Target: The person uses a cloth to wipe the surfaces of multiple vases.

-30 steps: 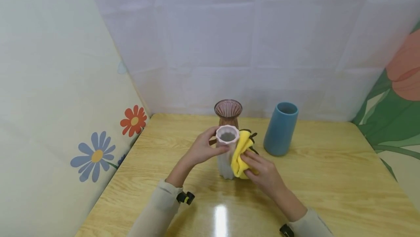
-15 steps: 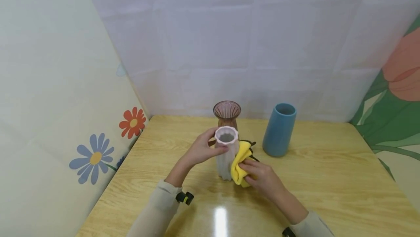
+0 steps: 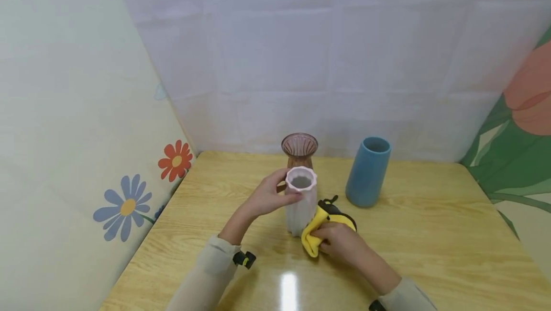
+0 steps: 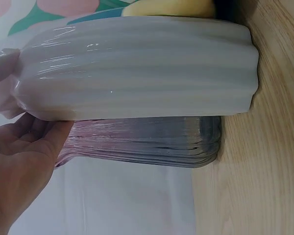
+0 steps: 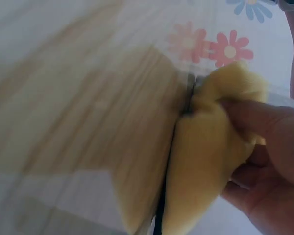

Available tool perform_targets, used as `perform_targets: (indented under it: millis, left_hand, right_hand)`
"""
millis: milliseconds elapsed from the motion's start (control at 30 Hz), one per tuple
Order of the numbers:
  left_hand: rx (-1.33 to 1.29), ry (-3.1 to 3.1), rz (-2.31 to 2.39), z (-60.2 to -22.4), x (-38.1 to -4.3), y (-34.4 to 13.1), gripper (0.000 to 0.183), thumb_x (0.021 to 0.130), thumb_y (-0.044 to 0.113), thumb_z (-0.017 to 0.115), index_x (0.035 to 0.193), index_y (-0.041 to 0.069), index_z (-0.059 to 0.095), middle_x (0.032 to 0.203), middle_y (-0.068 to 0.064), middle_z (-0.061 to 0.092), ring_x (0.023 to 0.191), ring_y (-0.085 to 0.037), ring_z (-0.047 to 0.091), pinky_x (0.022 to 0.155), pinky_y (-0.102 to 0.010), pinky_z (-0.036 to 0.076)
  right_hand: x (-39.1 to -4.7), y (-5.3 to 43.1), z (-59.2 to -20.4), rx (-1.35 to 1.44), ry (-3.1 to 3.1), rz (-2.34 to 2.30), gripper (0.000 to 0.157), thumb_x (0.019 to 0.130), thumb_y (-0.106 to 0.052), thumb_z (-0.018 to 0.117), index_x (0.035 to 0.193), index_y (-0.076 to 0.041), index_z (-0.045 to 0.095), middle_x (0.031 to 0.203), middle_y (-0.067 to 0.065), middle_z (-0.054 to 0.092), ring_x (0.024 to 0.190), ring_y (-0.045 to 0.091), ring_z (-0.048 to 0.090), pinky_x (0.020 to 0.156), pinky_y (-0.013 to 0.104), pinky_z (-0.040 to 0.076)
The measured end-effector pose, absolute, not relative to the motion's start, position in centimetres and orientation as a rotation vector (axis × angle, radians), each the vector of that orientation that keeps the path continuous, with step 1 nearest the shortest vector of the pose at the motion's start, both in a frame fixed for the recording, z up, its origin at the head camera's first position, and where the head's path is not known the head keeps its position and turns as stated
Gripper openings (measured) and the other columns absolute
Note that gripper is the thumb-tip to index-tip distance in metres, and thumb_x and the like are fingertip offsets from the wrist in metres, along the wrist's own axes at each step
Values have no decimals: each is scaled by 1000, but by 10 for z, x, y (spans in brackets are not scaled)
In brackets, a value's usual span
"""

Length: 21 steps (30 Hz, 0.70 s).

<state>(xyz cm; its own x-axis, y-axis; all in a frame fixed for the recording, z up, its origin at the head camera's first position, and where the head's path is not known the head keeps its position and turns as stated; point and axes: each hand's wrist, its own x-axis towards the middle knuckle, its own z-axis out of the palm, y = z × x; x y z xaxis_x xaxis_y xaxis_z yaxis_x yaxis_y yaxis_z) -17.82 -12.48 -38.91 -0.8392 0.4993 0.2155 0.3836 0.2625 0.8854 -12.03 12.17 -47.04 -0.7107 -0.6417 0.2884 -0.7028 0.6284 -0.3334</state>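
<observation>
A pale pinkish-white ribbed vase (image 3: 300,210) with a scalloped rim is upright on the wooden table. My left hand (image 3: 268,196) grips it just below the rim, thumb in front; the left wrist view shows the glossy vase (image 4: 137,68) lying sideways in frame, with fingers at its neck. My right hand (image 3: 344,243) pinches a bunched yellow cloth (image 3: 311,241) with a dark border, low at the vase's right side. In the right wrist view, the cloth (image 5: 201,156) is slightly blurred and fills the space between thumb and fingers. Whether cloth and vase touch is hard to tell.
Right behind the white vase stands a purple ribbed glass vase (image 3: 300,147), its lower part hidden in the head view. A blue tapered vase (image 3: 368,174) stands farther right. The wooden table (image 3: 430,234) ends at a white backdrop (image 3: 275,52).
My right hand has moved down along the vase's right side with the cloth, to near the base. The left hand keeps its grip near the rim.
</observation>
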Motion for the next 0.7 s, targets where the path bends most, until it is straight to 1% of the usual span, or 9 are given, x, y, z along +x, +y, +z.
perform_targets:
  millis: [100,233,433,500,567,633,700]
  left_hand:
    - [847,2421,1617,-388,-177,-125,60,89,18,79,142,10,52,139,-7,57,131,-25,52,113,-46,44]
    - [830,2437,1622,-389,-178,-128,60,89,17,79,142,9,52,139,-7,57,132,-25,52,112,-47,44]
    - [888,2439,1607,-391,-181,-128,57,90,17,77,141,7,53,137,-10,58,131,-27,53,112,-47,43]
    - [908,2439,1597,-392,-183,-128,55,90,16,77,140,7,54,136,-10,59,130,-27,53,112,-47,44]
    - [928,2435,1592,-394,-185,-130,53,90,15,76,138,6,55,135,-11,60,129,-28,54,112,-48,44]
    - [939,2420,1593,-396,-187,-131,53,91,14,76,138,6,55,135,-10,60,129,-27,54,112,-48,44]
    - [953,2394,1604,-397,-190,-132,54,91,12,75,140,6,54,136,-11,60,129,-28,54,112,-48,43]
  right_hand:
    - [-121,118,-470,1125,-2749,622,26,80,-3,78,103,-15,80,98,-2,75,87,12,68,73,29,57]
    - [-122,116,-468,1135,-2757,605,25,81,-3,77,103,-14,80,98,-2,75,87,12,68,72,29,57]
    - [-124,127,-459,1175,-2746,638,26,84,-4,76,106,-18,80,102,-4,75,92,11,69,77,31,59]
    - [-123,133,-453,1157,-2749,698,28,84,-4,76,109,-17,79,106,-3,76,96,15,71,82,34,60]
    - [-122,140,-444,1119,-2747,785,30,84,-3,76,113,-14,78,110,1,76,100,20,72,85,38,60]
    - [-120,148,-435,1072,-2704,850,33,84,-2,77,116,-9,76,112,6,76,101,25,72,85,40,61]
    - [-118,155,-427,1033,-2628,888,35,81,1,78,115,-5,76,110,8,76,100,28,73,83,40,61]
